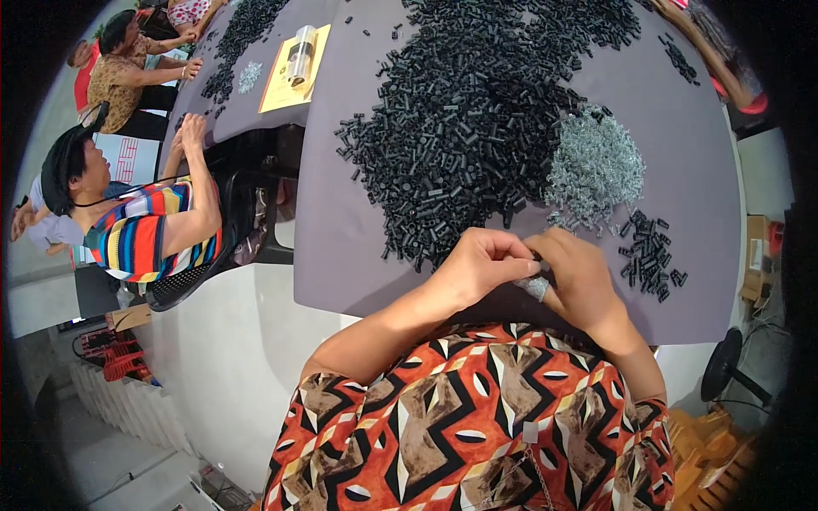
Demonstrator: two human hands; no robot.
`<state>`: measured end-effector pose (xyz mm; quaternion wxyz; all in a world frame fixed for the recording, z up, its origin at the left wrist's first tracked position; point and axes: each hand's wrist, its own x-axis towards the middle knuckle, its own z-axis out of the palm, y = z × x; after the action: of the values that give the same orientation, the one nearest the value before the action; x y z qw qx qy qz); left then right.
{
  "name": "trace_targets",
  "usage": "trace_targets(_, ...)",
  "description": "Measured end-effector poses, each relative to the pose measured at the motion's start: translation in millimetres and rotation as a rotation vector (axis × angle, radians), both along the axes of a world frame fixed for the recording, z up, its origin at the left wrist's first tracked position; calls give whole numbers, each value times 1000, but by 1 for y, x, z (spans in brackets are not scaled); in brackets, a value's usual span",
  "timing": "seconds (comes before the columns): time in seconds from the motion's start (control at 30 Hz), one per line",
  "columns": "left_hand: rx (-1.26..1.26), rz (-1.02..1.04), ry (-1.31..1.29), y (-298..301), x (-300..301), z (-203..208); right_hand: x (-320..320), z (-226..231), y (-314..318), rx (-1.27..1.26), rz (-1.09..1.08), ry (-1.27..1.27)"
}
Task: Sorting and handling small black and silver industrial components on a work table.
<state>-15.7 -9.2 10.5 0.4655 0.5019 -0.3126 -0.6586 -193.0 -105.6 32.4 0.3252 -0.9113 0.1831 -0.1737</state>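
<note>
While both hands meet at the table (358, 247) edge, the left hand (477, 268) and right hand (579, 277) fingers pinch small silver springs (537, 288), just below the black tubes (460, 136).

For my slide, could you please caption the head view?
Both hands, left hand and right hand, meet over a grey table beside black tubes and silvery springs.

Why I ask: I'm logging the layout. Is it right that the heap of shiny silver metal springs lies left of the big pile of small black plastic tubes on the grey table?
No. The head view shows the silver spring heap lying right of the black tube pile on the grey table.
</note>
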Motion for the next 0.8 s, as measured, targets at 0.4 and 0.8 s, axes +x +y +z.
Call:
trace_targets(0.4,26,18,84,6,-2,2,2,0,6,162,-7,-29)
trace_targets(0.8,12,134,173,4,-20,8,-8,-20,8,38,-18,-146)
